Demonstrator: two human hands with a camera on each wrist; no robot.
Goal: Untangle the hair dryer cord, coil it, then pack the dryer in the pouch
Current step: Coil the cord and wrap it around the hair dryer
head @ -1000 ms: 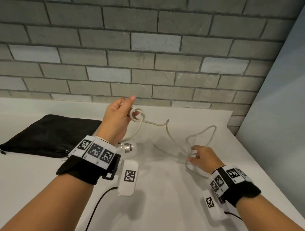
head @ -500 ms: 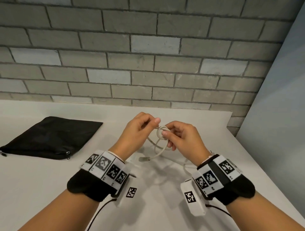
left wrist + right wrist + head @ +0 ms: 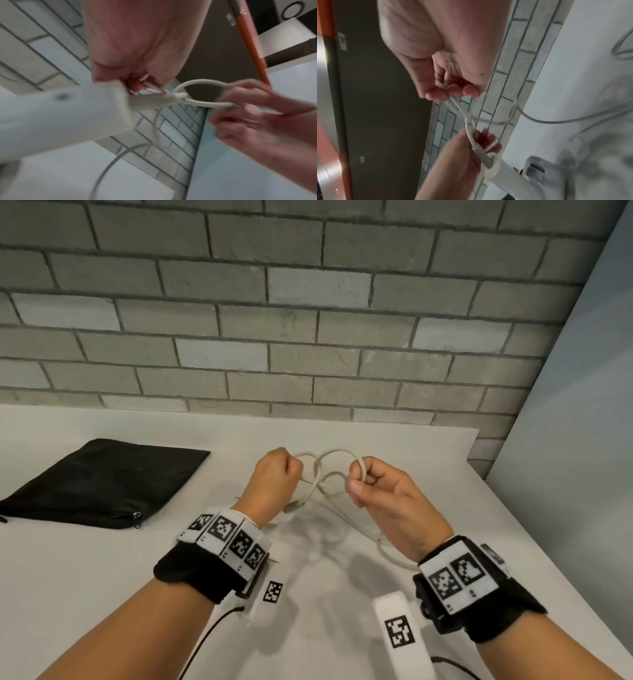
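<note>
The white cord point(image 3: 323, 474) is held above the table point(image 3: 102, 594) in crossed loops. One loop is gripped by the curled left hand point(image 3: 274, 484), another is pinched by the right hand point(image 3: 387, 501). The dryer point(image 3: 60, 117) is mostly hidden and blurred. The black pouch point(image 3: 99, 484) lies far left.

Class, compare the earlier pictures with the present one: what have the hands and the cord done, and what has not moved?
The right hand left the table, rose to meet the left hand and took hold of the cord. Both hands then drew apart, opening the tight knot into loose loops between them. The left hand came lower and kept its grip throughout. The black pouch stayed flat on the table.
</note>
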